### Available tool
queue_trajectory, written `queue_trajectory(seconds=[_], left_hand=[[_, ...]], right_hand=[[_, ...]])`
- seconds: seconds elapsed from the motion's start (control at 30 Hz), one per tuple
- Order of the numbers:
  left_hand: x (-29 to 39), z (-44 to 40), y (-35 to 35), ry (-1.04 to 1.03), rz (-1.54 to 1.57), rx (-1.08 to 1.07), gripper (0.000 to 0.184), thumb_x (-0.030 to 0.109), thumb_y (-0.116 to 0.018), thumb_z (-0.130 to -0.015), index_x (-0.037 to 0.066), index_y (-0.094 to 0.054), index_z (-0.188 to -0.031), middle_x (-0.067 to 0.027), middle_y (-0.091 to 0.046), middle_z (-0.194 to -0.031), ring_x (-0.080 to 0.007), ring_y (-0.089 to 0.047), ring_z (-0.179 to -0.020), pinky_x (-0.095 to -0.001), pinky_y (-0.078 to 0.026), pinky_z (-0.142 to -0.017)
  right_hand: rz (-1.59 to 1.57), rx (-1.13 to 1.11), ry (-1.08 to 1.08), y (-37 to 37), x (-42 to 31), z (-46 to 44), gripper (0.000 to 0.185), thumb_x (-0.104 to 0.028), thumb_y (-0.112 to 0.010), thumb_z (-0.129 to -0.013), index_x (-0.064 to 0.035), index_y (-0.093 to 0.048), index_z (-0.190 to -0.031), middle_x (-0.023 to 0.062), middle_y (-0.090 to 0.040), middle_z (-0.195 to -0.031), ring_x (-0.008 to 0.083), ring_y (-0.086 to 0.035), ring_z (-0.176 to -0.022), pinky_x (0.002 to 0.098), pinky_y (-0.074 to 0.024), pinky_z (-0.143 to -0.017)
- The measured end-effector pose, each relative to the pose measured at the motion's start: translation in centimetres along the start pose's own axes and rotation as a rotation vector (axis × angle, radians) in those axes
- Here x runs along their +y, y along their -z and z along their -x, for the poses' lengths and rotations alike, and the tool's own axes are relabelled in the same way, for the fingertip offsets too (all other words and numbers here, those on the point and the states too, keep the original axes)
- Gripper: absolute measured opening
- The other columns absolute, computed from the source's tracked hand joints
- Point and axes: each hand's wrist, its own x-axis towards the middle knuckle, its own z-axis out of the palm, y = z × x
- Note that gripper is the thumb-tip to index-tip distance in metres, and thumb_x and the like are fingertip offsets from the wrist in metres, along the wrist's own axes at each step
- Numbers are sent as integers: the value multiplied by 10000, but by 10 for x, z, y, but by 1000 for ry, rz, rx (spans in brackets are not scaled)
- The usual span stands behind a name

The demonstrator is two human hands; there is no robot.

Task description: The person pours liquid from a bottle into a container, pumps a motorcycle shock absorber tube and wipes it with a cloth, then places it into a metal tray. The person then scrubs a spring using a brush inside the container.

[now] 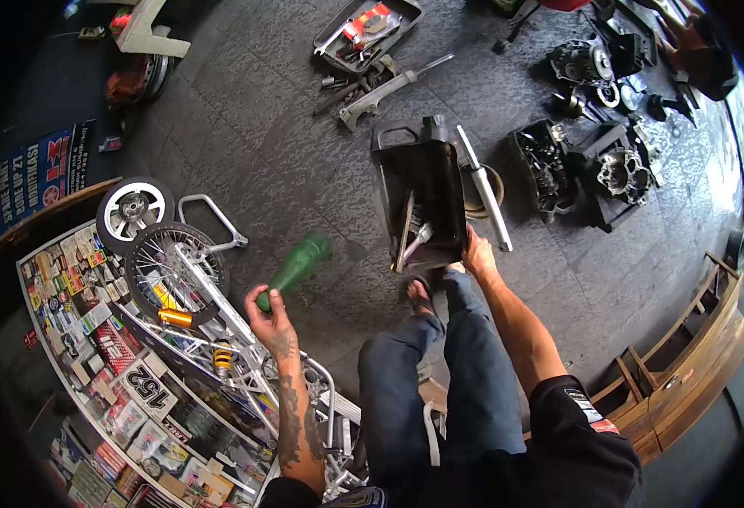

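My left hand (272,322) is closed round the narrow end of a green bottle (297,264), which tilts with its wider end up and to the right. My right hand (478,254) grips the lower right edge of a black cut-open jerrycan (446,186). Inside the jerrycan lie a brush (407,224) and a pale-handled tool (420,241); its exact kind is hard to make out. A silver fork tube (489,199) lies on the floor just right of the jerrycan.
Motorcycle frame parts with a wheel (168,271) stand at left beside a glass display case (147,398). Engine cases (545,169) lie at right, near another person's hand (685,42). A tool tray (372,38) sits ahead. A wooden bench (685,381) is at lower right.
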Motion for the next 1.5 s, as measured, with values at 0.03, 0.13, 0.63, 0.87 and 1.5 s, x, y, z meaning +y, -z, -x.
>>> queue_trajectory(seconds=[0.03, 0.13, 0.63, 0.87, 1.5], left_hand=[[-4, -7, -1, 66, 23, 16, 194, 112, -607, -934, 20, -529, -1085, -33, -527, -1057, -92, -492, -882, -223, -424, -796], [-41, -47, -13, 84, 6, 3, 199, 108, -607, -934, 21, -524, -1092, -28, -522, -1049, -83, -483, -867, -218, -421, -784], [-137, -253, -189, -414, -484, -422, 272, 286, -643, -895, 81, -599, -1069, -96, -625, -827, -196, -592, -702, -322, -468, -664], [-171, -268, -240, -575, -570, -535, 310, 344, -608, -924, 90, -601, -1101, -93, -627, -768, -197, -611, -693, -340, -474, -643], [-188, -275, -294, -930, -613, -139, 350, 367, -645, -883, 113, -624, -1123, -90, -592, -1015, -275, -596, -961, -390, -475, -783]], right_hand=[[25, -14, 21, -10, 1, -13, 542, -102, -516, -835, -72, -408, -1365, 307, -631, -819, 478, -620, -806, 566, -500, -752], [118, -10, 83, -31, -5, -48, 568, -82, -517, -817, -41, -400, -1371, 281, -644, -773, 441, -644, -743, 519, -530, -718], [50, 104, 118, -137, 55, -127, 476, -63, -484, -841, -21, -461, -1314, 271, -641, -784, 432, -639, -758, 503, -501, -709], [101, 76, 143, -167, 88, -149, 516, -80, -537, -804, 81, -423, -1281, 227, -626, -696, 391, -632, -639, 472, -505, -604], [84, 432, 509, -13, 46, -187, 216, -182, -624, -877, -53, -592, -1048, 191, -633, -734, 371, -646, -706, 438, -514, -627]])
